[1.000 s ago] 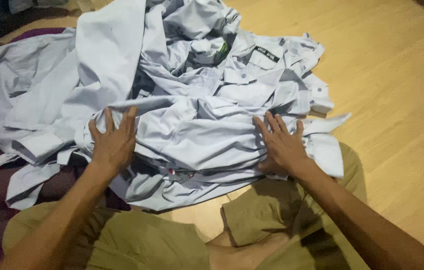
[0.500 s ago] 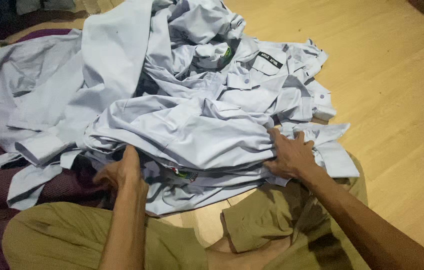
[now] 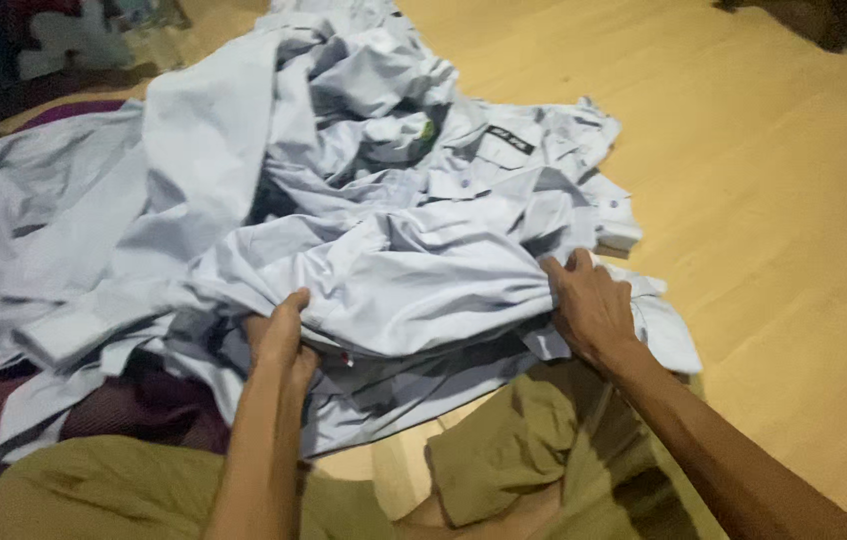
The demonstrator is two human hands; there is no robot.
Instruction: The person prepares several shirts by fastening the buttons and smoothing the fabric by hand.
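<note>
Pale grey shirt atop the shirt pile: left hand curls shut under its fold, right hand clamps its edge, both forearms stretched forward.

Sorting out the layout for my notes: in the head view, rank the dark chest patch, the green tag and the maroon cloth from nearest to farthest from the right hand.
From the right hand:
1. Dark chest patch, up and slightly left.
2. Green tag, further left on the pile.
3. Maroon cloth, far left, by the left hand.
</note>
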